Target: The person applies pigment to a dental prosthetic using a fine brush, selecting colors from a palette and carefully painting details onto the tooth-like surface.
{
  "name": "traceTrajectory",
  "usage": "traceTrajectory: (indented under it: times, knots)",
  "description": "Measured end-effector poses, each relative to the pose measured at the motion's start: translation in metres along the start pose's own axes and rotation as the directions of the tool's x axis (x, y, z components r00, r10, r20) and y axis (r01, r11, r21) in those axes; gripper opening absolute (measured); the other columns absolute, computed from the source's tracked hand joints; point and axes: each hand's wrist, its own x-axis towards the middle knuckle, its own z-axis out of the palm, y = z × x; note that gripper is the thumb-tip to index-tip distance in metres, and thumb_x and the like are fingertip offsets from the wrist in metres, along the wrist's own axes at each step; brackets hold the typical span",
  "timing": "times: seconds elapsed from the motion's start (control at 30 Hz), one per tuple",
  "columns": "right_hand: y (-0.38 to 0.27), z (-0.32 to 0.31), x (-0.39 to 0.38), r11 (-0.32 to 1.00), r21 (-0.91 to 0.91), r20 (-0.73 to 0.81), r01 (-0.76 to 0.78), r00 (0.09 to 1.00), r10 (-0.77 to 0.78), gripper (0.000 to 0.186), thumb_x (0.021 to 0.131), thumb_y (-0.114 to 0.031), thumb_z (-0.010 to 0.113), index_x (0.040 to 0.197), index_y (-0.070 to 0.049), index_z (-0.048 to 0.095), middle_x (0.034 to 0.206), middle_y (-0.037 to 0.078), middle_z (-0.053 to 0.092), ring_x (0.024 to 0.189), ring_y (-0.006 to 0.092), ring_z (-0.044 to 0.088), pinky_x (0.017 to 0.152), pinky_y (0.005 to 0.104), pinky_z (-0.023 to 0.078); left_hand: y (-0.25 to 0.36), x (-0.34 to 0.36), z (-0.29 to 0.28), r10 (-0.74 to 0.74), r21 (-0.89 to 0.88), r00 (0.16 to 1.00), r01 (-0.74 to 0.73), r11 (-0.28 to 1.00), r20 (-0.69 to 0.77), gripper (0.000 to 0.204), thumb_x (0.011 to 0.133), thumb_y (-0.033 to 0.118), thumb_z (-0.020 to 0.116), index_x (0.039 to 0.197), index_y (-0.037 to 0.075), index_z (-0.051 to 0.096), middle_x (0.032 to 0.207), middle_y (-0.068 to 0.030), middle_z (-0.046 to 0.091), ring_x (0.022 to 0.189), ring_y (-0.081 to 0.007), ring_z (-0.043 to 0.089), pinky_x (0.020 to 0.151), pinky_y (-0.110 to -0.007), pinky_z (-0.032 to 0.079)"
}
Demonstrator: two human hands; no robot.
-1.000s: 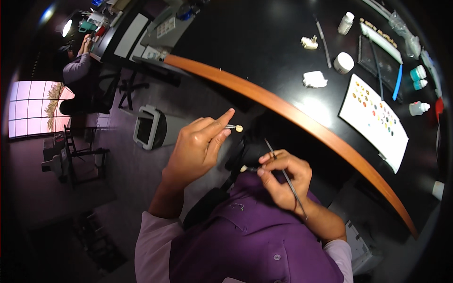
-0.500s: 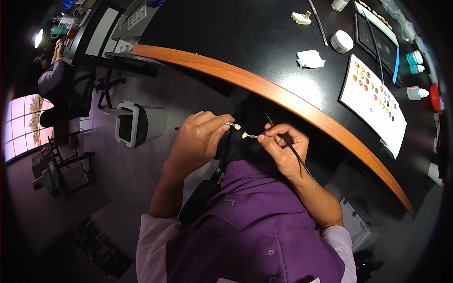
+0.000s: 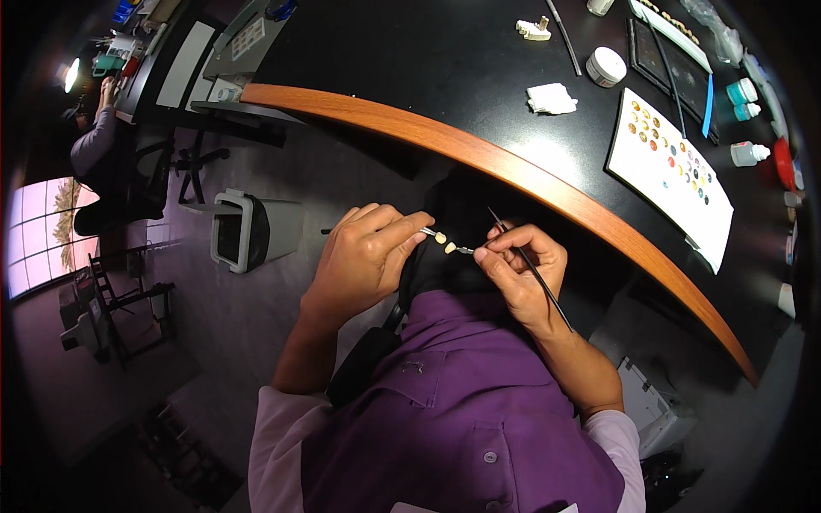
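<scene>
Above my lap, my left hand pinches a slim metal-tipped holder, its dark rear end poking out behind the knuckles. A small cream tooth crown sits at its tip. Closed in a pinch, my right hand grips a short metal holder bearing a second cream tooth crown. A thin dark brush also lies slantwise through the right fingers, its pointed end up. The two crowns are very close; whether they touch I cannot tell.
The black desk with a wooden edge curves ahead. On it are a white palette with coloured dabs, a crumpled tissue, a jar and a dental model. A bin stands left; another person sits far left.
The two crowns have come closer together, the left one moving right and slightly down. My right hand has shifted slightly right. The desk items appear a little farther left and up.
</scene>
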Motion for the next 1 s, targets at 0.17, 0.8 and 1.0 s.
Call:
traceTrajectory:
  times: [0.17, 0.8, 1.0]
  knots:
    - [-0.001, 0.000, 0.000, 1.000, -0.028, 0.000, 0.002, 1.000, -0.002, 0.014, 0.087, 0.010, 0.081, 0.093, 0.004, 0.069, 0.105, 0.013, 0.068, 0.083, 0.0085, 0.068, 0.073, 0.0215, 0.057, 0.000, -0.002, -0.002, -0.014, 0.001, 1.000, 0.014, 1.000, 0.023, 0.016, 0.094, 0.002, 0.072, 0.109, 0.001, 0.078, 0.076, -0.0095, 0.065, 0.070, -0.0243, 0.062, 0.072, -0.038, 0.049]
    - [-0.020, 0.000, -0.002, 0.927, -0.301, 0.152, 0.223, 0.971, -0.184, 0.015, 0.078, 0.008, 0.084, 0.080, 0.000, 0.071, 0.095, 0.011, 0.068, 0.075, 0.0072, 0.064, 0.068, 0.0224, 0.052, 0.007, 0.009, -0.014, 0.067, -0.046, 0.997, -0.065, 0.997, 0.029, 0.017, 0.092, -0.001, 0.071, 0.109, -0.001, 0.078, 0.077, -0.0110, 0.066, 0.068, -0.0239, 0.061, 0.067, -0.037, 0.048]
    - [-0.115, -0.006, 0.000, 0.629, -0.455, 0.367, 0.630, 0.777, -0.512, 0.017, 0.074, 0.006, 0.082, 0.081, -0.005, 0.072, 0.078, 0.006, 0.078, 0.081, 0.0213, 0.067, 0.075, 0.0328, 0.054, 0.031, 0.015, -0.048, 0.020, -0.027, 0.999, -0.021, 0.999, -0.026, 0.018, 0.096, 0.000, 0.069, 0.112, -0.002, 0.077, 0.076, -0.0097, 0.066, 0.066, -0.0223, 0.059, 0.063, -0.034, 0.046]
